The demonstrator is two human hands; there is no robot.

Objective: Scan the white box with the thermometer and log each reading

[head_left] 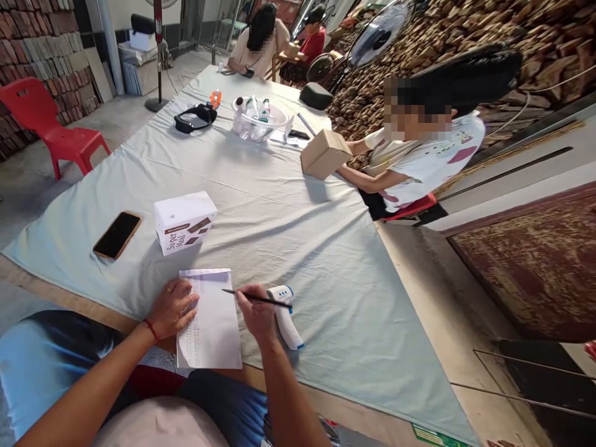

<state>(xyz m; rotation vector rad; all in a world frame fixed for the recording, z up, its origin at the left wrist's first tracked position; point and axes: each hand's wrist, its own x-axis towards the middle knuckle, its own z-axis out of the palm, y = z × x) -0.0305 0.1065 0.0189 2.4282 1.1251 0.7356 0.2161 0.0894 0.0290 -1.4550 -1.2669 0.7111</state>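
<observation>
A sheaf of white paper (pixel 216 329) with printed or written lines down its left side lies at the table's near edge. My left hand (pixel 173 307) rests flat on its left margin, fingers spread. Between the fingers of my right hand (pixel 257 313) is a slim black pencil (pixel 267 300), its point over the upper right of the sheet. Just right of that hand lies a white and blue infrared thermometer (pixel 289 326). Beyond the paper stands a white box (pixel 186 223) with brown print, and left of it a phone (pixel 117 235) lies screen up.
A pale cloth (pixel 242 205) covers the table. Farther back are black goggles (pixel 194 119) and a clear basin (pixel 274 115) of bottles. At the right, a seated person holds a cardboard box (pixel 326 154); two more people sit beyond. A red chair (pixel 51 121) stands left.
</observation>
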